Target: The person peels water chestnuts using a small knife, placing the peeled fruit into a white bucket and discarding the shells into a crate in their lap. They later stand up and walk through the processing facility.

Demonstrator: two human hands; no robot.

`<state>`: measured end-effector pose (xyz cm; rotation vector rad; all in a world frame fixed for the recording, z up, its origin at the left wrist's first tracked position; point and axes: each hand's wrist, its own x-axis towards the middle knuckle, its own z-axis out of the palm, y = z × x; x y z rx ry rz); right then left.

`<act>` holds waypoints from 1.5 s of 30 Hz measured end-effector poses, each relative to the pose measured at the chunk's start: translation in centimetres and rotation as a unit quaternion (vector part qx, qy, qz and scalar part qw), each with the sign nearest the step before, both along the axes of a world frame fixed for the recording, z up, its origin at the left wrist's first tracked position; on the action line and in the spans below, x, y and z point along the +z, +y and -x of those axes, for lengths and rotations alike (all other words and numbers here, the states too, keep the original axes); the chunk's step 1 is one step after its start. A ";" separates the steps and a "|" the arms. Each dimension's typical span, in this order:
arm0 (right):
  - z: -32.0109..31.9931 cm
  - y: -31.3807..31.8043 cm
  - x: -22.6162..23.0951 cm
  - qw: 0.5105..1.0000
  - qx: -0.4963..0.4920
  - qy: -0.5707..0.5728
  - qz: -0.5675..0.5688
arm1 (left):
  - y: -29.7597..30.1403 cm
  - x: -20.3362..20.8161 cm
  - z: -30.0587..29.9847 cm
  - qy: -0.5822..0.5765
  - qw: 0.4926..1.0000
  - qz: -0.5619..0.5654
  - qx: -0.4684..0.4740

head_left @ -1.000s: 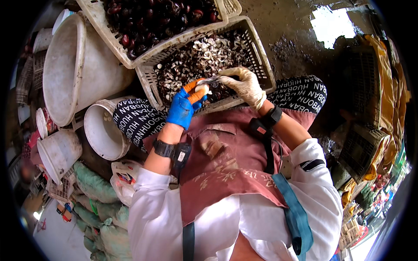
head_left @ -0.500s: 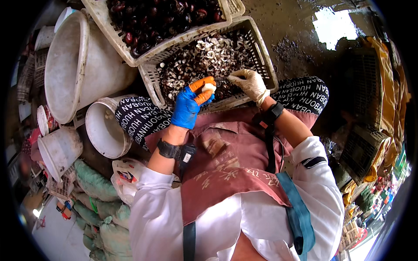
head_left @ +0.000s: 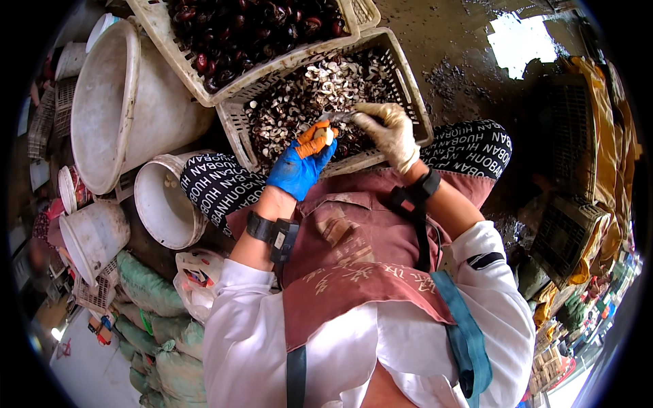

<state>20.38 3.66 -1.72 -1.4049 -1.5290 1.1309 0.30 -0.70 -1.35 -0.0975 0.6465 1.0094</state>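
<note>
"Two bare forearms [head_left: 252, 251] reach over a reddish apron [head_left: 360, 217], a dark device on each wrist. How do the hands sit?"

"The left hand [head_left: 299, 163], in a blue glove with orange finger covers, is angled up and inward, thumb and fingers curled snugly round one pale piece [head_left: 328, 136]. The right hand [head_left: 394, 134], in a cream glove, points back toward it."

"And that right grip?"

"Thumb and forefinger pinch one thin silvery tool [head_left: 339, 117]. It's blurred; the end lies by the piece, but I can't tell if they touch."

"Where's the piece, exactly?"

"Above the near part of a slotted crate [head_left: 416, 92], which holds pale and dark scraps [head_left: 333, 75], too many to count."

"Other containers?"

"One white bucket [head_left: 166, 217] beside the left knee, with a few pale lumps [head_left: 170, 180] inside; I can't get an exact number. Farther off, a second crate [head_left: 286, 68] overlaps the first one's far edge, heaped with glossy dark-red rounds [head_left: 262, 30]. Leftward there's one big tub [head_left: 163, 95] and one more white bucket [head_left: 102, 234]."
</note>
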 end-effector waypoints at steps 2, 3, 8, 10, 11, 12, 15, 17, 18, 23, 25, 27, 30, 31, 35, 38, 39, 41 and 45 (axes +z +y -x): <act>-1.0 0.1 -0.6 0.986 -0.032 0.119 0.109 | 0.0 0.9 -0.1 0.092 0.995 0.005 -0.039; -0.7 0.0 0.0 0.986 -0.031 0.119 0.111 | 0.0 0.5 0.3 0.091 0.995 0.007 -0.038; 0.6 0.0 1.0 0.998 0.043 -0.044 -0.023 | 0.2 0.0 0.4 0.149 0.988 0.016 -0.035; 0.2 0.3 0.4 0.999 -0.010 0.016 0.032 | 0.3 -0.6 0.8 0.131 0.991 0.026 -0.026; 0.4 0.0 0.8 0.999 -0.011 0.016 0.035 | 0.1 -0.5 0.6 0.152 0.988 0.025 -0.020; 0.9 -0.2 1.2 0.999 0.026 -0.021 -0.023 | 0.0 -0.2 0.3 0.174 0.984 0.024 -0.016; 1.0 -0.7 0.1 0.992 0.026 -0.059 -0.107 | 0.2 -0.6 -0.6 0.238 0.969 -0.049 -0.041; -0.9 0.4 -2.1 0.994 0.011 0.004 0.111 | 0.5 0.4 -0.7 0.188 0.981 -0.043 -0.025; -1.6 0.3 -2.9 0.999 0.008 -0.013 0.034 | 0.3 -1.5 0.4 0.148 0.989 0.003 -0.024; 1.2 -0.6 0.2 0.994 0.051 0.029 -0.097 | -0.3 -6.9 4.1 -0.014 0.998 -0.004 -0.056; -1.3 0.1 -0.2 0.998 0.002 -0.029 0.058 | 0.8 -0.9 0.2 0.156 0.981 -0.054 -0.104; -2.3 -0.4 -0.4 0.994 -0.009 -0.025 0.107 | 0.1 0.7 -1.3 0.296 0.948 -0.075 -0.094; -0.5 -0.9 1.2 0.996 0.079 0.039 0.025 | 0.3 -1.5 0.8 0.252 0.961 -0.052 -0.097; -0.8 -0.8 0.5 0.995 0.090 0.042 0.027 | 0.1 -1.6 1.4 0.223 0.968 -0.039 -0.106; -1.2 0.9 -1.2 0.995 0.023 0.035 0.094 | 0.3 -1.6 1.5 0.197 0.971 -0.096 -0.092; 0.6 -0.7 0.1 0.997 0.043 0.030 -0.052 | 0.5 -0.7 0.5 0.202 0.973 -0.036 -0.104; 0.7 -0.7 0.4 0.998 0.045 0.040 -0.023 | 0.5 -0.4 0.9 0.183 0.973 -0.064 -0.128; -0.3 0.3 -2.4 0.986 -0.010 0.111 0.126 | 0.6 0.7 0.3 0.251 0.957 -0.086 -0.117; 1.1 -0.3 1.0 0.990 0.029 0.128 0.047 | 0.3 0.5 0.9 0.265 0.958 -0.048 -0.096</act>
